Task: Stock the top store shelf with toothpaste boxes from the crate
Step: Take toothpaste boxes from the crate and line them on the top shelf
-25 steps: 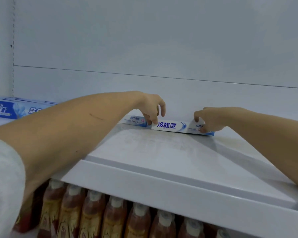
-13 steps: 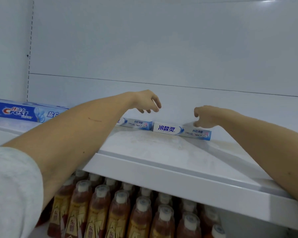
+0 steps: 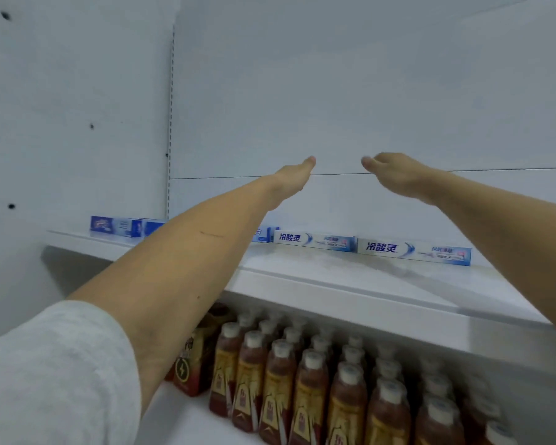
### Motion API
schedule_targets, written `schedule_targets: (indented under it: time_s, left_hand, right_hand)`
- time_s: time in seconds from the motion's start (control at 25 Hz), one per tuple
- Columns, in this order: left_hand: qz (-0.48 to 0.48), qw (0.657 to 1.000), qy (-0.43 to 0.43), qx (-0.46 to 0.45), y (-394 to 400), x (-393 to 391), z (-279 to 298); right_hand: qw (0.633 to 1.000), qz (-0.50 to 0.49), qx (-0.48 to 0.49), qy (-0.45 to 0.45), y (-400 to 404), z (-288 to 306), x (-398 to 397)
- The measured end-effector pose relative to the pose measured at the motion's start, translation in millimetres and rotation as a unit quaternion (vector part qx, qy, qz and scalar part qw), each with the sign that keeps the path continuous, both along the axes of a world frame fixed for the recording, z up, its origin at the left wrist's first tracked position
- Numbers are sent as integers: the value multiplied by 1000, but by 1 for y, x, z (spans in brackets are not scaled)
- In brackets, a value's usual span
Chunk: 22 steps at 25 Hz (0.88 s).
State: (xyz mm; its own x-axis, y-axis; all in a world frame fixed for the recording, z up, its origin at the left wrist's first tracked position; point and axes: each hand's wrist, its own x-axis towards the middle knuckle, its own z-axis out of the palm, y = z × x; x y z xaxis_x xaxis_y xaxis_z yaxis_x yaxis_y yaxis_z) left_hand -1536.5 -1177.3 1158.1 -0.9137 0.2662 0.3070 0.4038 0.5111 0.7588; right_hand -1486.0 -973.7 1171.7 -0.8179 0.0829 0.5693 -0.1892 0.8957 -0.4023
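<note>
Both hands lifted off rightmost toothpaste box, fingers released, holding nothing: left hand, right hand. Row of boxes lies along back of top shelf; space remains. Crate out of view, remaining count unknown

White store shelving against a pale wall

A white back panel with one horizontal seam rises behind the top shelf; a slotted upright runs down its left edge. The wall to the left shows small dark holes. Below, rows of white-capped brown drink bottles fill the lower shelf under soft, even light.
</note>
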Motion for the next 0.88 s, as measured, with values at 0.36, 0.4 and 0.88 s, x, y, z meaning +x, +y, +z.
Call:
schedule_targets:
  time_s: [0.36,0.4,0.88]
  left_hand:
    - [24,992,-6,125,-127,49,-10]
    - [35,990,-9,138,-144,50,-18]
    - [83,958,-3,275,-298,117,-193]
  right_hand:
    - [924,191,-328,-35,-138,-22,25]
    - [916,203,-344,-38,-154,-29,28]
    - [816,310,-479,-93,-349,-168,87]
